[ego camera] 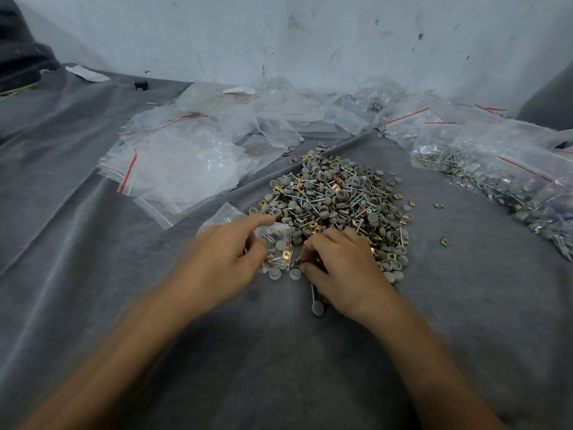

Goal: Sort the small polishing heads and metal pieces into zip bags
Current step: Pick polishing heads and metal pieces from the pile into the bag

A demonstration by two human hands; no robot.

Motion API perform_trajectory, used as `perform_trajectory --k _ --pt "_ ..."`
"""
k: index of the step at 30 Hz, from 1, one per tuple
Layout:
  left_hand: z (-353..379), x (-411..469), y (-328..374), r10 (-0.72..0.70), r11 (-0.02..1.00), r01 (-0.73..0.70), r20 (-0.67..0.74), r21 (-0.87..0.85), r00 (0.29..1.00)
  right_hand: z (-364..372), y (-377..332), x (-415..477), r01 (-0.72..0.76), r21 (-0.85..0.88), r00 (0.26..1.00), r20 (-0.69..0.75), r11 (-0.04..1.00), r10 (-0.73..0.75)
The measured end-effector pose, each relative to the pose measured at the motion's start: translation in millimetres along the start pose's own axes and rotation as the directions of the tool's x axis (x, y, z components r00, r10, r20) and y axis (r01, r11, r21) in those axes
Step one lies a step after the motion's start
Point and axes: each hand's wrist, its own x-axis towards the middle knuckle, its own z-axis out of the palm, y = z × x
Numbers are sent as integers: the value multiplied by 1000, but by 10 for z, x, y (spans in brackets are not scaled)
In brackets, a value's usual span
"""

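the little zip bag (276,246) sits at the near left edge of the big pile (338,200), touching it. it is see-through, and inside are a few grey round heads, some thin metal pins and a shiny gold square piece.

the left hand (223,262) holds this bag. the thumb and the curled fingers pinch its side, and the pointing finger lies stretched out along the top of the bag.

the right hand (338,265) rests on the near edge of the pile, just beside the bag. its fingers are curled in, and the thumb and a fingertip pinch a tiny piece (297,262) (it looks like metal, but it is too small to tell what it is).

two grey round heads lie just below the bag, and one more head on a thin stem (317,307) lies under the right hand.

the pile is a mix of grey heads, silver pins and gold square bits. a loose gold bit (444,242) lies apart to the right.

all of it lies on a grey cloth (93,243) with folds in it. flat empty bags (183,162) with red strips are spread to the left and behind the pile. full bags (496,169) lie to the right. a pale, marked wall (279,32) stands at the back.
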Motion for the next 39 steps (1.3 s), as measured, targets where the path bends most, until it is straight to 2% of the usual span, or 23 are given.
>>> perform_trajectory --k 3,6,9,13,17,20,24,27,32,35,39 --pt "9 5 1 5 1000 -5 -1 2 1000 -24 22 -28 -11 165 997 -67 986 22" --pt "19 14 -7 14 1000 -14 -9 15 1000 -79 -1 -13 -35 392 989 -118 919 88" --pt "35 17 -3 27 999 -26 -7 19 1000 -93 -116 18 15 503 990 -127 864 57" --pt "34 11 4 31 999 -31 -13 12 999 -64 -188 51 77 426 994 -101 902 -37" --pt "2 10 -22 15 1000 -16 -17 -12 1000 -225 45 31 -37 475 992 -89 879 89" --pt "-6 7 -30 17 1000 -18 -17 -11 1000 -317 251 -68 -114 483 992 14 868 123" --pt "10 21 -29 8 1000 -8 -10 1 1000 -388 329 -164 -194 362 971 205 912 125" --pt "19 19 -23 7 1000 -7 -9 1 1000 -428 311 -198 -167 284 959 268 944 90" --pt "34 11 -32 15 1000 -15 -7 -6 1000 -389 245 -233 -90 131 959 280 987 51" --pt "36 21 -29 12 1000 -12 -4 0 1000 -361 228 -242 -53 171 965 263 984 6" --pt "33 21 -25 19 1000 -19 4 1 1000 -308 195 -220 -112 395 988 140 912 61"
